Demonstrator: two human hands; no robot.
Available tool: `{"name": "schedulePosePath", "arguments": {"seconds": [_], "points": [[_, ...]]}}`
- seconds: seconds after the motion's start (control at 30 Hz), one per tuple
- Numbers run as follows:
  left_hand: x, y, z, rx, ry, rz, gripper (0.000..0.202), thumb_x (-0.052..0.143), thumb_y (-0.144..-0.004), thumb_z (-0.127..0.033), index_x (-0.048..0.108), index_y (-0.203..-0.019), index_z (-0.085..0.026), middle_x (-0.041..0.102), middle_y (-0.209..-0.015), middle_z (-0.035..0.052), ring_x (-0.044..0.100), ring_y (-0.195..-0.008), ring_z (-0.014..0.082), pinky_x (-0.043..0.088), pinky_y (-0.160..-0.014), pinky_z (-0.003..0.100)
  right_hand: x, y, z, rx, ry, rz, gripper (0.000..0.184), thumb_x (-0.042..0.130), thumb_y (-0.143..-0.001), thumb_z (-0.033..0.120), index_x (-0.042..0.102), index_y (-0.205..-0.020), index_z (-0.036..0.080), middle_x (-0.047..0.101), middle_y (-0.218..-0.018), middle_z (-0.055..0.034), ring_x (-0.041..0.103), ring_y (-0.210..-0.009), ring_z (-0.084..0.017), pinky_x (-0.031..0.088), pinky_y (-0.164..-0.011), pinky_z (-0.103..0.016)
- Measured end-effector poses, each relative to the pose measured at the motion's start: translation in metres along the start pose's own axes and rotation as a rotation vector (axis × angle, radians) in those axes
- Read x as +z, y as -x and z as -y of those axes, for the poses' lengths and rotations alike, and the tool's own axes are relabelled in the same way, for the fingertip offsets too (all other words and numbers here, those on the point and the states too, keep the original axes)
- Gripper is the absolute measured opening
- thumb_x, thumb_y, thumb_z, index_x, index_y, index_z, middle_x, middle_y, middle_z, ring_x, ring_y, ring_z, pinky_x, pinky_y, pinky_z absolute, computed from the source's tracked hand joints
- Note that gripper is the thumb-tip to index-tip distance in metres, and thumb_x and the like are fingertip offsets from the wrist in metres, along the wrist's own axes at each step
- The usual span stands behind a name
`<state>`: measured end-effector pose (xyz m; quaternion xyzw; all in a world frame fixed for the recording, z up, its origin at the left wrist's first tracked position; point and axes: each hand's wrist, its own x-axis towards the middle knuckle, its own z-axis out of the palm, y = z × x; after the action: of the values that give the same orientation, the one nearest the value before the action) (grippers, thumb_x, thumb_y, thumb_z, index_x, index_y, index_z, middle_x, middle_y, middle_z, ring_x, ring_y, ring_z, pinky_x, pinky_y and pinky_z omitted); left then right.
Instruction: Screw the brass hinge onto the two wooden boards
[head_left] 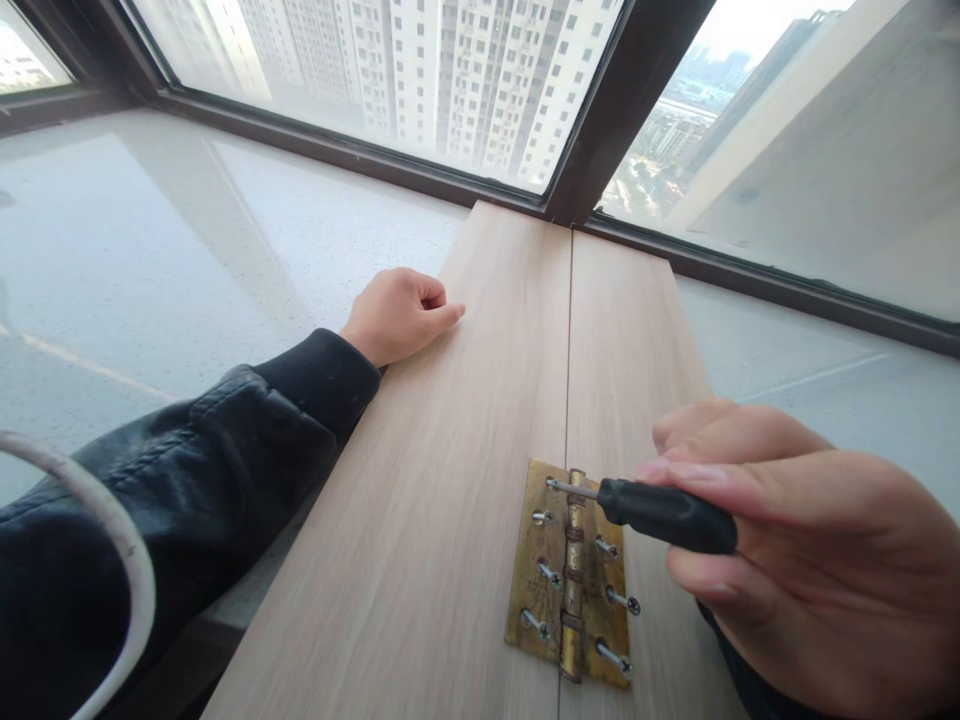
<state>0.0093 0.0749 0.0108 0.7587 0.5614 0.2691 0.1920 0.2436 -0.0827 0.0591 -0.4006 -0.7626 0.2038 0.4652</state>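
Two light wooden boards (465,420) lie side by side on a pale stone sill, joined by a brass hinge (568,572) near the front. Several screws stand half out of the hinge leaves. My right hand (810,560) is closed around a black-handled screwdriver (660,514), whose tip rests at the hinge's top left corner. My left hand (397,315), in a black sleeve, rests on the left edge of the left board with its fingers curled loosely and holds nothing I can see.
The stone sill (150,260) stretches to the left and right of the boards. A dark window frame (592,150) runs along the back, with tall buildings outside. A white cable (120,540) curves across the lower left corner.
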Motion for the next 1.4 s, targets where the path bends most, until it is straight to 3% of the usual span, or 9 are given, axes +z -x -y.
{"name": "schedulePosePath", "arguments": {"seconds": [0.13,0.33,0.43,0.57,0.73,0.9,1.1,1.4], "points": [[0.000,0.000,0.000,-0.002,0.009,-0.006,0.035,0.056,-0.074,-0.037,0.041,-0.049,-0.017,0.036,-0.048,-0.0034,0.033,-0.051,0.0093,0.025,-0.053,0.028,0.004,-0.005,-0.008,-0.165,-0.116,0.007,0.032,0.072,-0.084,0.021,0.063,-0.115,0.019,0.065,-0.091,-0.0046,0.061,-0.076,-0.021,0.050,-0.064,-0.036],[0.000,0.000,-0.001,-0.008,-0.002,0.004,0.036,0.056,-0.075,-0.037,0.041,-0.050,-0.017,0.036,-0.048,-0.0035,0.033,-0.051,0.0092,0.025,-0.052,0.028,-0.004,-0.001,-0.009,-0.132,-0.069,0.134,0.044,0.064,-0.082,0.013,0.059,-0.125,0.017,0.063,-0.110,-0.0080,0.058,-0.096,-0.029,0.045,-0.081,-0.045],[0.000,0.000,-0.001,0.003,0.004,-0.006,0.036,0.057,-0.075,-0.037,0.042,-0.050,-0.017,0.036,-0.047,-0.0036,0.033,-0.050,0.0091,0.025,-0.052,0.028,-0.004,0.000,-0.007,-0.139,-0.043,0.170,0.051,0.059,-0.082,0.007,0.055,-0.131,0.020,0.064,-0.110,-0.0066,0.059,-0.094,-0.028,0.047,-0.079,-0.046],[0.000,0.000,0.000,0.006,0.016,-0.011,0.036,0.058,-0.075,-0.037,0.042,-0.050,-0.017,0.037,-0.047,-0.0037,0.033,-0.050,0.0092,0.025,-0.052,0.028,0.004,-0.003,-0.001,-0.103,-0.025,0.114,0.039,0.067,-0.086,0.019,0.060,-0.123,0.030,0.067,-0.100,-0.0055,0.064,-0.084,-0.029,0.054,-0.065,-0.045],[0.000,0.001,0.000,0.008,0.016,-0.012,0.036,0.058,-0.075,-0.037,0.042,-0.049,-0.017,0.036,-0.047,-0.0038,0.033,-0.050,0.0090,0.025,-0.052,0.028,0.017,-0.012,0.008,-0.117,-0.019,0.087,0.032,0.077,-0.080,0.033,0.066,-0.110,0.028,0.067,-0.094,-0.0068,0.066,-0.078,-0.028,0.057,-0.058,-0.041],[0.001,0.000,0.001,0.013,0.019,-0.025,0.036,0.058,-0.074,-0.037,0.043,-0.048,-0.016,0.036,-0.046,-0.0039,0.034,-0.049,0.0087,0.025,-0.051,0.028,0.008,-0.007,0.006,-0.103,0.011,0.071,0.033,0.077,-0.080,0.024,0.066,-0.111,0.028,0.066,-0.091,-0.0050,0.065,-0.076,-0.024,0.055,-0.055,-0.035],[0.001,-0.001,0.001,0.013,0.033,-0.025,0.037,0.059,-0.074,-0.035,0.042,-0.048,-0.016,0.035,-0.046,-0.0040,0.033,-0.048,0.0083,0.024,-0.051,0.028,-0.005,-0.009,0.000,-0.224,-0.024,0.146,0.049,0.062,-0.077,-0.006,0.059,-0.121,0.016,0.063,-0.100,-0.0052,0.060,-0.086,-0.020,0.051,-0.067,-0.034],[0.002,-0.001,0.000,0.011,0.027,-0.029,0.036,0.059,-0.074,-0.035,0.042,-0.048,-0.016,0.036,-0.046,-0.0041,0.033,-0.048,0.0081,0.024,-0.051,0.027,-0.009,-0.008,-0.001,-0.250,0.062,0.220,0.044,0.059,-0.079,-0.005,0.057,-0.120,0.010,0.062,-0.104,-0.0055,0.057,-0.094,-0.019,0.049,-0.074,-0.034]]}}
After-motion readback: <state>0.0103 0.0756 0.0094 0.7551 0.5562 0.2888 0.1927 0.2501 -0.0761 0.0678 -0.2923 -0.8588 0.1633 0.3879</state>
